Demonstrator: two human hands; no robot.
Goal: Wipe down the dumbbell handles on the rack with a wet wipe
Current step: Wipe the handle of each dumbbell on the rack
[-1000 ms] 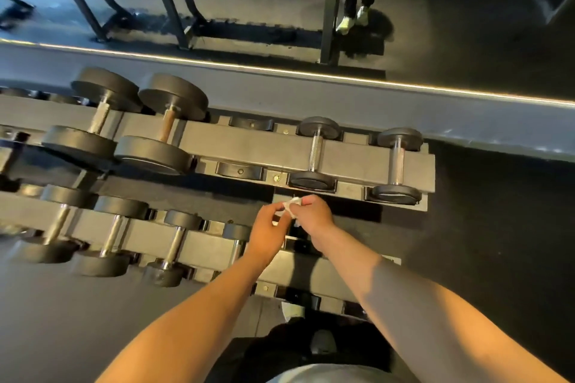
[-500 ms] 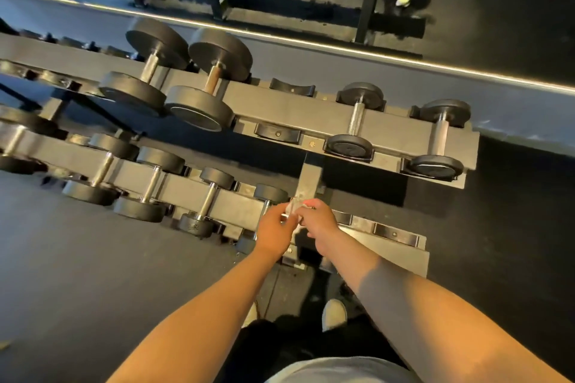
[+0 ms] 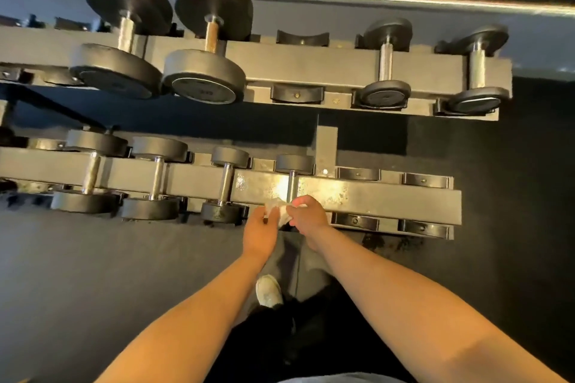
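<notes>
A small white wet wipe [image 3: 278, 210] is pinched between my left hand [image 3: 260, 229] and my right hand [image 3: 308, 217], just in front of the lower tier of the dumbbell rack [image 3: 382, 196]. Both hands hover over the near end of a small dumbbell [image 3: 292, 179] whose metal handle runs away from me. Its near head is hidden behind my hands. More small dumbbells [image 3: 224, 185] stand to its left on the same tier. The upper tier [image 3: 311, 67] carries two large dumbbells [image 3: 207, 40] at left and two small ones [image 3: 385, 64] at right.
Bare cradles [image 3: 424, 180] line the right end of the lower tier, and one gap [image 3: 298, 93] sits mid upper tier. Dark rubber floor lies all around. My white shoe [image 3: 268, 289] stands below the hands. A mirror wall with a light strip [image 3: 404, 0] runs behind the rack.
The view has swung down and closer to the rack. My hands, still holding the wipe together, now sit over the lower-tier dumbbell's near end.
</notes>
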